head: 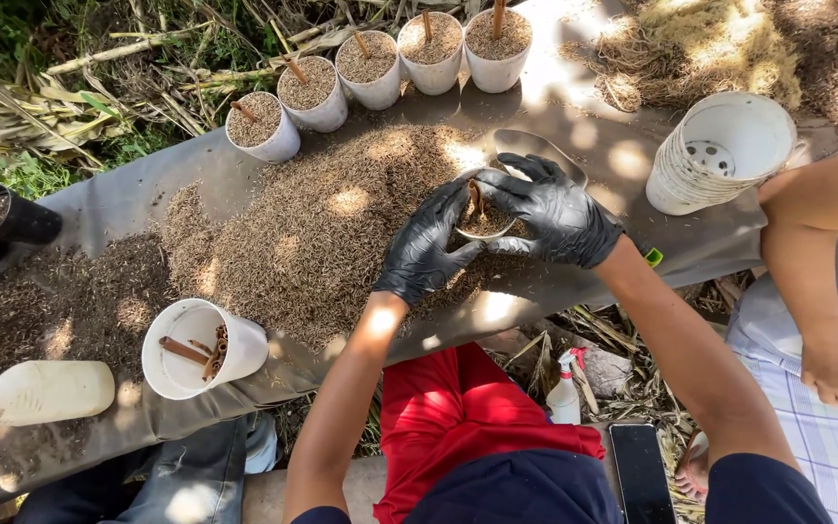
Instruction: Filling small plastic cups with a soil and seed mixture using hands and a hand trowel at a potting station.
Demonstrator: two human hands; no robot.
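Both hands wear black gloves: the left hand point(426, 249) and right hand point(555, 215) close around a small white cup point(486, 224) of husks with a brown stick point(475, 197) upright in it, amid the husk heap point(312, 243) mid-surface. Five filled cups point(377, 66) line the far edge. Near the right edge lies a stack of empty cups point(720, 150). A tipped cup of sticks point(201, 347) and a pale bottle point(39, 392) lie by the near-left edge.

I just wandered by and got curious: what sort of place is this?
Probably an outdoor potting spot on a farm or in a garden. Husk-like mix is heaped on a grey sheet, filled white cups each hold a stick, and dry stalks lie around.
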